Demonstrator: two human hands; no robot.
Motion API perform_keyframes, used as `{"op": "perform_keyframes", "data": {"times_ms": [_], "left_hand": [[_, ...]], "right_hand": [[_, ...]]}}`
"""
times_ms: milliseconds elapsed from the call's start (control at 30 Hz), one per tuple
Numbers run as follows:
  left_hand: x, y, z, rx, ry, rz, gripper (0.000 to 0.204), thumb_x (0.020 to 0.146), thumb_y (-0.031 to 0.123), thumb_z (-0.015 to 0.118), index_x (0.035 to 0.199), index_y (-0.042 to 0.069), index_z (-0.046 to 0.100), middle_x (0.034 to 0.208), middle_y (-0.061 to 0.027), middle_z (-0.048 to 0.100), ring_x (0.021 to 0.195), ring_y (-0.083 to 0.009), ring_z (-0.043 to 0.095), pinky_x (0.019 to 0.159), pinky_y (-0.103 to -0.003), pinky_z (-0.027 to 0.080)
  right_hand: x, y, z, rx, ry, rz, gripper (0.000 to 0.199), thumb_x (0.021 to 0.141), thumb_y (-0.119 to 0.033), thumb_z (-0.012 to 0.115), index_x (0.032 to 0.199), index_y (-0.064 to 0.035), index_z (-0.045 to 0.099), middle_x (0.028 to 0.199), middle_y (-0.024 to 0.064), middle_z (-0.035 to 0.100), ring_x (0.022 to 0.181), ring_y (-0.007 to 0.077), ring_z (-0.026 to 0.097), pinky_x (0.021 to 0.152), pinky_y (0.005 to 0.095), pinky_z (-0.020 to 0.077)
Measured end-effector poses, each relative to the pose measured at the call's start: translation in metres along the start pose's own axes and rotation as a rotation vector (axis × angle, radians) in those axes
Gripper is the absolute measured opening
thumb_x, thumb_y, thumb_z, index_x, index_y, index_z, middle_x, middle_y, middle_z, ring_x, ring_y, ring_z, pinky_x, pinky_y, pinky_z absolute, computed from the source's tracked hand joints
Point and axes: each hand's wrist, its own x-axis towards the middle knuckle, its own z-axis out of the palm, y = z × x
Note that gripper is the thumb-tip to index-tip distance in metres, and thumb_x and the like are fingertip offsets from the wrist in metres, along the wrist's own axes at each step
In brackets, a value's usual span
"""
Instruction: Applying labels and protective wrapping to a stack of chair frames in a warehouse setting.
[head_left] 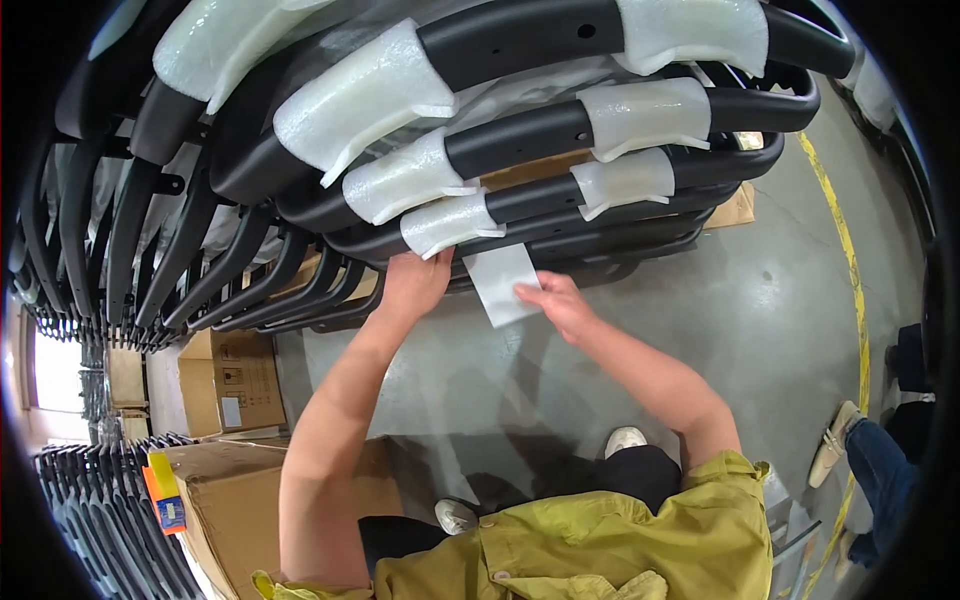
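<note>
Foam sheet [502, 282], a white rectangular piece, hangs against the lowest black curved frame [560, 232] of a tall stack, just under an already wrapped foam sleeve [447, 222]. The right hand [558, 302] has its grip closed on the sheet's right edge, thumb and fingers pinched together on the foam. The left hand [412, 282] reaches up to the left of the sheet, fingers curled onto the frame bar near the sheet's upper left corner; whether that grip is clamped on the foam itself or only on the bar cannot be told, since the fingertips are hidden.

By the look of it, the step in hand is padding this frame: the sheet is offered up but not yet wound round the bar. The next move would seem to call for pulling the loose lower part up and around the tube while the left grip pins the top edge, so it sits snug like the sleeves above. Below both grips lie a grey concrete floor [760, 320] and cardboard boxes [235, 380].
</note>
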Motion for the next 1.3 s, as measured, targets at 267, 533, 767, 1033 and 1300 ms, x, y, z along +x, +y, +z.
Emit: {"op": "perform_keyframes", "data": {"times_ms": [267, 533, 767, 1033, 1300], "left_hand": [[0.010, -0.018, 0.036, -0.075, 0.407, 0.107, 0.026, 0.081, 0.021, 0.051, 0.101, 0.005, 0.055, 0.101, -0.0129, 0.056, 0.098, -0.0275, 0.050, 0.084, -0.034, 0.038], [-0.011, -0.009, 0.021, -0.660, 0.381, -0.065, 0.023, 0.075, 0.022, 0.061, 0.081, -0.001, 0.060, 0.070, -0.0136, 0.060, 0.061, -0.0247, 0.056, 0.057, -0.027, 0.042], [-0.022, -0.013, 0.002, -0.396, 0.255, 0.114, 0.013, 0.075, 0.011, 0.058, 0.082, 0.001, 0.061, 0.077, -0.0112, 0.061, 0.068, -0.0248, 0.056, 0.063, -0.029, 0.043], [-0.008, -0.026, 0.014, -0.022, 0.436, 0.721, 0.020, 0.063, 0.012, 0.067, 0.082, 0.009, 0.059, 0.093, -0.0033, 0.056, 0.070, -0.0209, 0.054, 0.060, -0.030, 0.045], [0.002, -0.020, 0.040, -0.001, 0.733, 0.577, 0.024, 0.063, 0.013, 0.068, 0.084, 0.011, 0.055, 0.073, -0.0052, 0.051, 0.057, -0.0225, 0.050, 0.050, -0.033, 0.042]], "right_hand": [[0.022, -0.012, 0.017, 0.004, -0.067, -0.010, 0.026, 0.075, -0.014, 0.061, 0.096, 0.0000, 0.057, 0.091, 0.0046, 0.059, 0.085, 0.0116, 0.052, 0.080, 0.0257, 0.0378], [0.019, -0.010, 0.021, -0.084, -0.083, -0.003, 0.027, 0.072, -0.011, 0.063, 0.096, -0.0002, 0.057, 0.088, 0.0058, 0.059, 0.082, 0.0112, 0.053, 0.079, 0.0254, 0.0393], [0.013, -0.011, 0.024, 0.109, -0.158, -0.040, 0.021, 0.079, -0.010, 0.055, 0.097, 0.0008, 0.053, 0.086, 0.0065, 0.058, 0.076, 0.0141, 0.056, 0.074, 0.0272, 0.0446], [0.016, -0.020, 0.025, -0.136, -0.015, -0.097, 0.022, 0.081, -0.010, 0.053, 0.099, 0.0020, 0.050, 0.085, 0.0087, 0.058, 0.076, 0.0156, 0.058, 0.068, 0.0258, 0.0478], [0.012, -0.021, 0.033, -0.023, 0.046, 0.060, 0.023, 0.085, -0.019, 0.048, 0.096, 0.0006, 0.047, 0.085, 0.0148, 0.059, 0.077, 0.0207, 0.060, 0.069, 0.0294, 0.0488]]}}
